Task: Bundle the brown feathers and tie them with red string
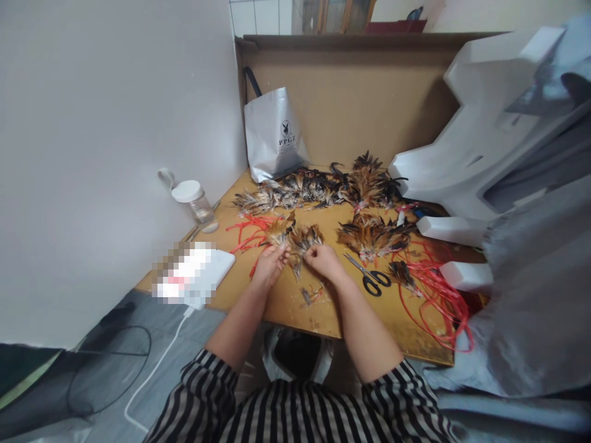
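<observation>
My left hand (271, 263) is closed in a pinch at the base of a small bunch of brown feathers (278, 230), whose tips point away from me. Close beside it, my right hand (324, 259) pinches at the lower edge of a second clump of brown and dark feathers (308, 235). What exactly lies between the right fingertips is too small to make out. Scissors with black handles (372, 278) lie on the table to the right of my right hand. Red plastic strips (252, 231) spread out to the left, partly behind the left-hand feathers. Feather scraps (312, 295) lie in front of my hands.
A long heap of feathers (305, 187) lines the back, with another brown bunch (376, 237) at right. Red ribbon (438, 295) tangles near white foam (466, 275). A silver bag (274, 135), a lidded jar (198, 206) and a white device (221, 266) with a cable stand left.
</observation>
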{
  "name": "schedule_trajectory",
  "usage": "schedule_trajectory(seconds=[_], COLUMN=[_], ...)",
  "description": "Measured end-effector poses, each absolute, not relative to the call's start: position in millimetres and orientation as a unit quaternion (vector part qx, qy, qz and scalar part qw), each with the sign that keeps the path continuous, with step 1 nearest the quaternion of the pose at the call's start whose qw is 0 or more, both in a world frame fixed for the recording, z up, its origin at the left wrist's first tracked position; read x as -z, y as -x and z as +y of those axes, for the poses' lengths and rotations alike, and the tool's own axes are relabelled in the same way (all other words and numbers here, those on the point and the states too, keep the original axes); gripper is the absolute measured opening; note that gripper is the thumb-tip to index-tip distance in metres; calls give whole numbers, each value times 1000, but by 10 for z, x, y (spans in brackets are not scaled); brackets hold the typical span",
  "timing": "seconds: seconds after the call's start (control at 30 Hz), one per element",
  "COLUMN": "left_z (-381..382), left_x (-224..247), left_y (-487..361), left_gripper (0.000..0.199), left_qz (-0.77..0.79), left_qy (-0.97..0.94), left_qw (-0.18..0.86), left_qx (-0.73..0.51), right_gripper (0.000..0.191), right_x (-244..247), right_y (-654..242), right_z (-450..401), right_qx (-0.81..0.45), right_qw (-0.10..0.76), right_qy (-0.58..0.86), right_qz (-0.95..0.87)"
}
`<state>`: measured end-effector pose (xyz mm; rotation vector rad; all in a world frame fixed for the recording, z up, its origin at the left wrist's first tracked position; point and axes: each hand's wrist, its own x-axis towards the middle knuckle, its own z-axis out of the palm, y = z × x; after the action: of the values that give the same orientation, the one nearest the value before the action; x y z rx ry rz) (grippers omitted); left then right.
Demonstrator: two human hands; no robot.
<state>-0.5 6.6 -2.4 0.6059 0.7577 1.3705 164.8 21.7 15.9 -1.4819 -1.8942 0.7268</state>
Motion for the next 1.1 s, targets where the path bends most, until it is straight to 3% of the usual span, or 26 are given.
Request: schedule_trajectory(seconds=[0.13,0.23,0.43,0.67,1.1], left_z=[61,51,22,13,28], left_x=[44,63,88,73,53], left_y=[0,-7,-19,-26,28], left_gripper=[21,21,24,22,13], left_qz=[335,328,320,331,260], left_qy=[-292,-326,-377,-375,-290], left_qw=[676,689,707,712,763], left_qx=[-587,-559,-506,-493,-516], right_gripper=[16,23,24,23,35], right_x=[-217,-264,-242,-175,-249], right_y=[-1652,-1613,-1509,-1464,-1490], right_z=[231,211,191,201,142], right_qx=[-425,-532,-563,-542,-711], right_qw=[417,451,489,485,441], right_qy=[539,498,463,472,333], right_qz=[-596,-516,-479,-498,-435])
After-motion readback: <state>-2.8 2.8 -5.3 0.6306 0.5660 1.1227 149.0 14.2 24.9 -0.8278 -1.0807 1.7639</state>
